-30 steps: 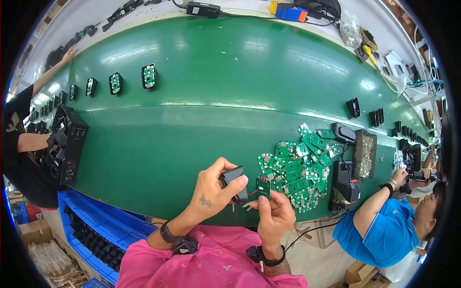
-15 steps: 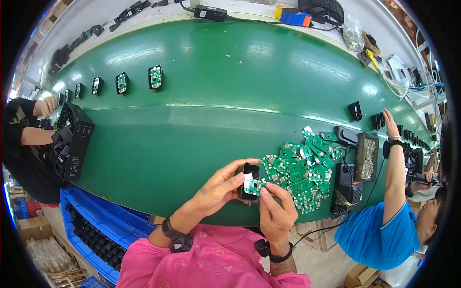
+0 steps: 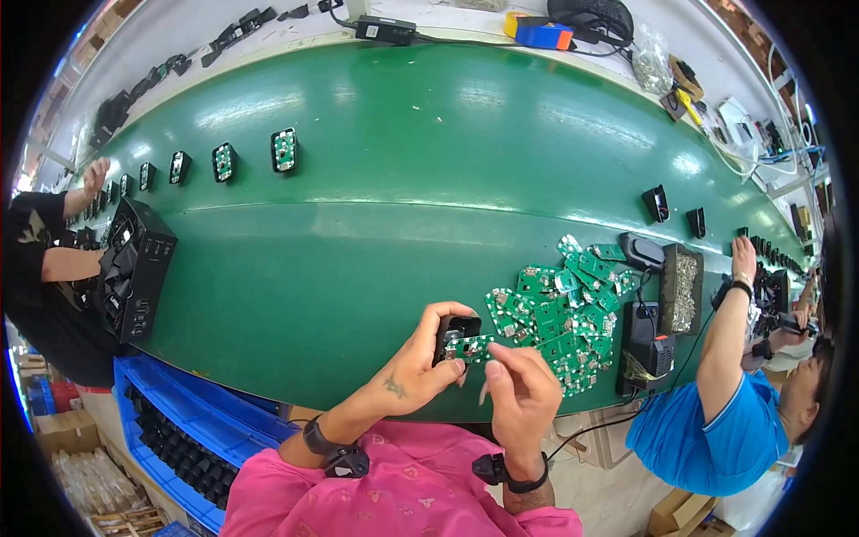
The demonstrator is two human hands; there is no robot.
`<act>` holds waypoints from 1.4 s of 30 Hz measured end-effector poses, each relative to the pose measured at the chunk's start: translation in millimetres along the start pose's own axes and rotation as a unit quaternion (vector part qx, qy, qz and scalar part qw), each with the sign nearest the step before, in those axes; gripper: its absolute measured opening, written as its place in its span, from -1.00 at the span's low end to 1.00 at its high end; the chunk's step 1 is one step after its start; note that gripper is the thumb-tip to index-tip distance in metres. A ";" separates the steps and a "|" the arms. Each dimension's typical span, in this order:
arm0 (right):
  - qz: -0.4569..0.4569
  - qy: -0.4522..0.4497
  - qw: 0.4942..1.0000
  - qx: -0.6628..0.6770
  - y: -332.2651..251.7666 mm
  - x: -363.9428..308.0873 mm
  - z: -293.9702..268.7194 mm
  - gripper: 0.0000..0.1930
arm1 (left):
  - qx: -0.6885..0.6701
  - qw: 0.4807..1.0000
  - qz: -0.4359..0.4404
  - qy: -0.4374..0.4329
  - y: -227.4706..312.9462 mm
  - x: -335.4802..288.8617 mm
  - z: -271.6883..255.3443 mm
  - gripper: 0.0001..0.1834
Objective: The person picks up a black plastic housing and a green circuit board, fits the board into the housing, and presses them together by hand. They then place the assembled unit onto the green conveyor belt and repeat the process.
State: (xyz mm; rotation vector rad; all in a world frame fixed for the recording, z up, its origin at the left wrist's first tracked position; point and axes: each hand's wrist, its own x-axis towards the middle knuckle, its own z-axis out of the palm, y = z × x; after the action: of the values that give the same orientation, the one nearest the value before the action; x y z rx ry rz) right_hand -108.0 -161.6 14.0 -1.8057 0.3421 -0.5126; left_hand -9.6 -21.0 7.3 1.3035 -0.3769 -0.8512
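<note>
My left hand (image 3: 413, 369) is closed around a small black plastic housing (image 3: 458, 324), its open side facing up. A green circuit board (image 3: 469, 347) lies tilted across the housing's lower part, its right end sticking out past the rim. My left thumb presses near the board's lower edge. At that right end are the thumb and index finger of my right hand (image 3: 523, 385), closed on the board; the exact contact is small and partly hidden. Just right of my hands spreads a loose pile of green circuit boards (image 3: 559, 313).
Housings with boards (image 3: 284, 150) stand in a row at the far left; open black housings (image 3: 658, 204) stand at the right. A metal parts tray (image 3: 682, 291) and black device (image 3: 646, 345) flank the pile. Co-workers sit both sides, beside a black box (image 3: 143, 268) and blue crate (image 3: 188, 394).
The board has turned and now lies more level across the housing, and my left thumb has moved lower. The right co-worker's hand has moved down; the left one's hand has risen.
</note>
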 end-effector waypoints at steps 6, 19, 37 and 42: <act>0.146 -0.082 0.969 0.182 -13.1 5.4 0.5 -0.86 | 0.102 0.994 0.040 -0.010 -3.9 -1.3 1.8 -0.42; 0.144 -0.036 0.976 0.159 -16.2 2.1 0.9 -0.90 | 0.080 0.997 0.006 -0.010 3.4 -0.3 6.2 -0.39; -0.030 -0.070 0.985 -0.158 -25.7 12.6 -13.3 -0.96 | 0.062 0.997 0.043 -0.022 8.2 0.1 8.1 -0.39; -0.011 0.013 0.991 -0.136 -22.4 7.1 -3.3 -0.96 | 0.179 0.975 0.130 0.010 5.4 1.0 13.8 -0.38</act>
State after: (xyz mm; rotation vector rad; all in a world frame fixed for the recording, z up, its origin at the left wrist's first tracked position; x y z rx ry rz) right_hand -104.2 -161.3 37.4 -2.0683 0.4273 -0.5251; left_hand -16.5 -31.0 15.7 1.5522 -0.6935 -0.5642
